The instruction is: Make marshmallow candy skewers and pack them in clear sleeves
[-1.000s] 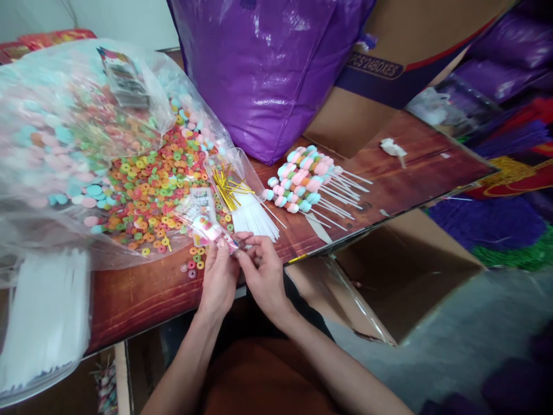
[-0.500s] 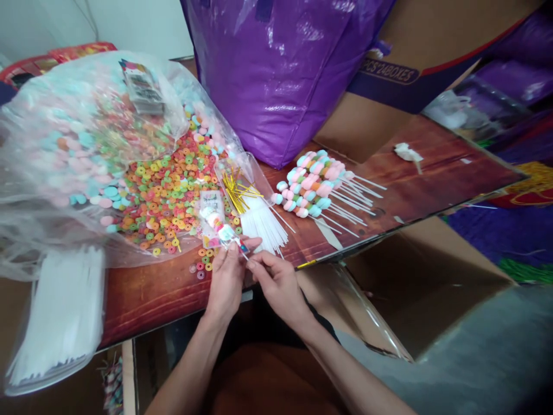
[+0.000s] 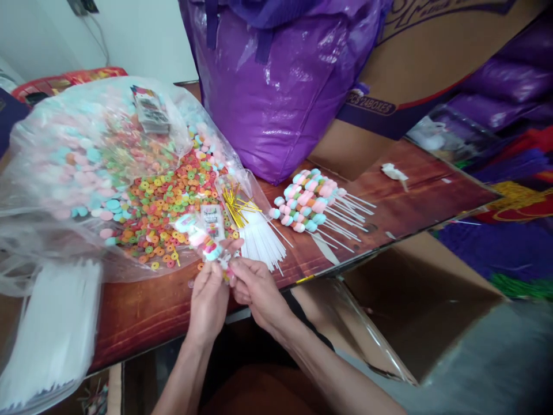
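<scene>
A candy skewer (image 3: 199, 237) with pale blue, pink and white sweets and a few coloured rings is held out over the table's front edge, apparently inside a clear printed wrapper. My left hand (image 3: 210, 297) is closed around its lower end, thumb on top. Beside it, my right hand (image 3: 259, 288) pinches the wrapper's gathered bottom where the stick would be; fingers cover most of that spot. Just beyond lies a stack of small printed packets (image 3: 211, 221). White sticks (image 3: 261, 242) and gold twist ties (image 3: 235, 204) lie in a clear bag to the right of it.
A big clear bag of pastel sweets (image 3: 82, 155) and loose gummy rings (image 3: 159, 196) spreads over the left. Finished-looking skewers (image 3: 306, 199) are piled at right. Behind stand a purple bag (image 3: 285, 98) and a carton (image 3: 415, 63). More sticks (image 3: 56, 323) hang over the left edge; an open box (image 3: 415, 311) sits below.
Both hands have moved left and slightly down in view, carrying the skewer. The right fingers have closed in nearer to the left hand at the wrapper's bottom. The camera has tilted up.
</scene>
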